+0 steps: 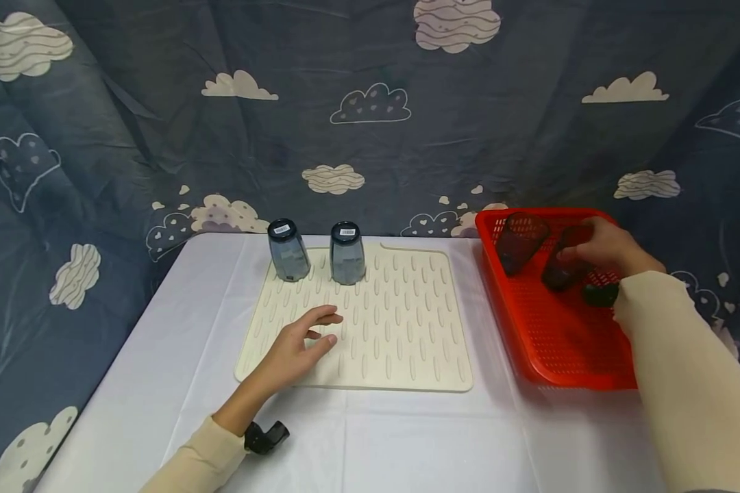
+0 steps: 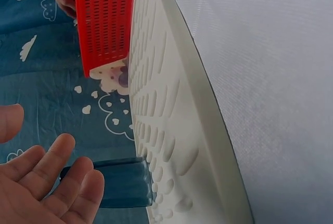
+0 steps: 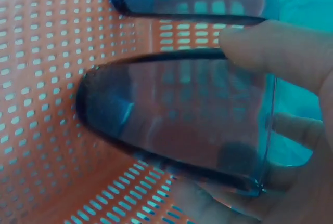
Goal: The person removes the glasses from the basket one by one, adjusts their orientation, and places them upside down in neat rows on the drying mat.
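Note:
My right hand [image 1: 617, 248] reaches into the red basket [image 1: 518, 335] and grips a dark drinking glass [image 3: 177, 109] near its rim, thumb on one side and fingers on the other. A second glass [image 1: 518, 246] leans beside it in the basket. My left hand [image 1: 299, 346] hovers over the cream drying mat [image 1: 401, 329], fingers loosely bent and nothing in them. Two blue-tinted glasses stand upside down along the mat's back edge: a left glass [image 1: 291, 257] and a right glass [image 1: 348, 260], each with a white label on its base.
A white cloth [image 1: 407, 438] covers the table under the mat and basket. Behind and at the sides hangs a dark curtain [image 1: 271, 150] with cloud prints. The basket's raised wall [image 2: 104, 21] stands right of the mat. A black strap piece [image 1: 265, 438] is on my left wrist.

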Motion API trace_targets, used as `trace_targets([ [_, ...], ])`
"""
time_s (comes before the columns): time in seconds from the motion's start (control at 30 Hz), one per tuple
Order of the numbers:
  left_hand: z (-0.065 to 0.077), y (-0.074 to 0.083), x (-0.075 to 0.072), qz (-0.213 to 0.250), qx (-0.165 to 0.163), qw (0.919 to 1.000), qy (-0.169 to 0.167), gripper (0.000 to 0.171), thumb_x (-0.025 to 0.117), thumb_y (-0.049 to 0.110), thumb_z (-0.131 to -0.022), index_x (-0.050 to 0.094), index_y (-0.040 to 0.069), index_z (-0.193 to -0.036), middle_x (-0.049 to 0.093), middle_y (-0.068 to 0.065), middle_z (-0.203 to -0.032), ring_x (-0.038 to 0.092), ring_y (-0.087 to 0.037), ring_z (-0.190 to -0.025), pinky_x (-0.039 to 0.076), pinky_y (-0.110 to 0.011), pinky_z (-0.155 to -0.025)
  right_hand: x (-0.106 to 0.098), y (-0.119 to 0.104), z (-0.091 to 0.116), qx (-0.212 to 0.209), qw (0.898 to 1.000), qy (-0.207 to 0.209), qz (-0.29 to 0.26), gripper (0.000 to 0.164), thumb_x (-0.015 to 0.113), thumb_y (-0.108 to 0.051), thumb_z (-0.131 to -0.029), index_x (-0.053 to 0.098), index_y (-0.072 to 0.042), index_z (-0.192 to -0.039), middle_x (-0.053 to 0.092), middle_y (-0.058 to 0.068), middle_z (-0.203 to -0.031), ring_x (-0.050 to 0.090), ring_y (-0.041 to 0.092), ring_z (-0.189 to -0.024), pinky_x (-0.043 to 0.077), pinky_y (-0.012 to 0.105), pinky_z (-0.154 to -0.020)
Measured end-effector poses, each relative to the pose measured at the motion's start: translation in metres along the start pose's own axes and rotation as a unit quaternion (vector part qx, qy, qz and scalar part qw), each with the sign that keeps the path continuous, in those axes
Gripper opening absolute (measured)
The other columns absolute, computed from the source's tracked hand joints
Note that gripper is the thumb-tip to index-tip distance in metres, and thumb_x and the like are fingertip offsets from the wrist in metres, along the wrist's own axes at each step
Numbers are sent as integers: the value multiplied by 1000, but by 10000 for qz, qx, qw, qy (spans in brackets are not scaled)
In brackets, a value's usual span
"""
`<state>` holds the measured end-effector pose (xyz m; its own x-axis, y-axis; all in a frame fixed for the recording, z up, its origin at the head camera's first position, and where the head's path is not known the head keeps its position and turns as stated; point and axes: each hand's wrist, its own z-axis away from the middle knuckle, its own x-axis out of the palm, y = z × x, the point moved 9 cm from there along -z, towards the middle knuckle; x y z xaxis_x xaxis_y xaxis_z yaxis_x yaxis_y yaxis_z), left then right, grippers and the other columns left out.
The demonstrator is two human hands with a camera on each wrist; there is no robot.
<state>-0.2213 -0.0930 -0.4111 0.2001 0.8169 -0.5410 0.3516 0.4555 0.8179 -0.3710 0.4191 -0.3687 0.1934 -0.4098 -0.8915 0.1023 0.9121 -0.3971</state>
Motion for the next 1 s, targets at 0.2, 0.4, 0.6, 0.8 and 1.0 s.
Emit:
trace_targets([
  [0.2, 2, 1, 1, -3, 27, 10000, -75, 46, 62, 13, -97, 50, 10, -141, 68, -9, -130, 62, -26, -124, 54, -41, -94, -4, 9, 8, 199, 9995, 104, 215, 92, 65, -54, -88, 28, 7, -145, 37, 40, -139, 37, 60, -120, 36, 74, -97],
  [0.4, 5, 1, -2, 1, 48, 10000, 17, 45, 62, 11, -96, 51, 8, -140, 68, -10, -129, 62, -27, -123, 55, -37, -92, -20, 11, 21, 334, 9988, 320, 126, 97, 67, -55, -86, 26, 8, -148, 36, 41, -139, 38, 60, -117, 38, 75, -94],
  [0.6, 8, -3, -7, -29, -73, 9997, 220, 44, 63, 9, -96, 53, 8, -138, 68, -11, -128, 62, -27, -123, 55, -33, -90, -53, 12, 35, 381, 9962, 772, 93, 99, 64, -53, -89, 20, 10, -151, 29, 47, -139, 39, 63, -116, 42, 72, -91],
  [0.8, 11, -5, -10, -81, -136, 9993, 330, 43, 64, 11, -96, 53, 10, -138, 69, -7, -127, 63, -26, -122, 55, -33, -90, -93, 15, 55, 849, 9833, 1529, -510, 104, 65, -48, -89, 7, 6, -155, 29, 48, -140, 65, 53, -81, 56, 62, -70],
  [1.0, 13, -3, -15, -183, -132, 9988, 442, 43, 64, 11, -96, 54, 10, -138, 69, -6, -127, 63, -26, -122, 56, -34, -90, -122, -7, 78, 571, 9724, 2120, -789, 90, 58, -37, -94, 8, 2, -157, 17, 43, -153, 41, 65, -114, 49, 69, -83],
])
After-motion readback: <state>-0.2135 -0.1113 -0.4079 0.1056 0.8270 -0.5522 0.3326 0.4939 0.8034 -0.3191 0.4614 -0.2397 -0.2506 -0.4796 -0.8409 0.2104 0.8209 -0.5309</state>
